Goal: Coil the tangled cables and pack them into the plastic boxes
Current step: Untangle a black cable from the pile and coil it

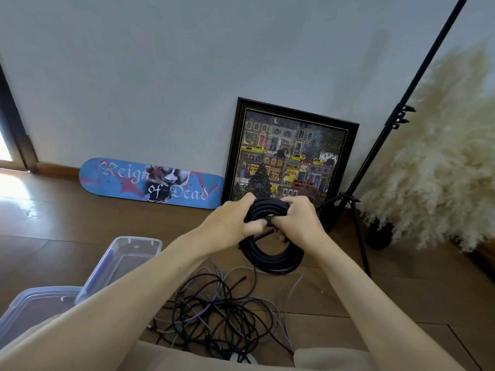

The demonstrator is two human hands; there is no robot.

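So both hands are up in the middle of the frame, clamped on the same thick black coiled cable [267, 207]. The left hand [233, 218] has its fingers curled over the top of the loops and its thumb pressed across the front. The right hand [300, 220] is wrapped round the bundle right beside it, and the two are pretty much touching. Neither one is spread wide; both are closed tight around the loops. The rest of the coil hangs below the hands in a neat ring, just above the wooden floor [67, 236], though I can't tell if its bottom edge actually touches.

Lower centre of the frame there's a messy tangle of thin cables [214, 314], black and greyish ones, lying loose on the floor. To the left of that sits a clear plastic box [139, 240], and a second clear box [34, 295] is down in the lower left corner, partly behind the left forearm.

Against the wall [160, 76] lean a blue skateboard deck [150, 183] and a framed picture [289, 156]. A black stand [401, 116] and fluffy pampas grass [442, 156] fill the right side.
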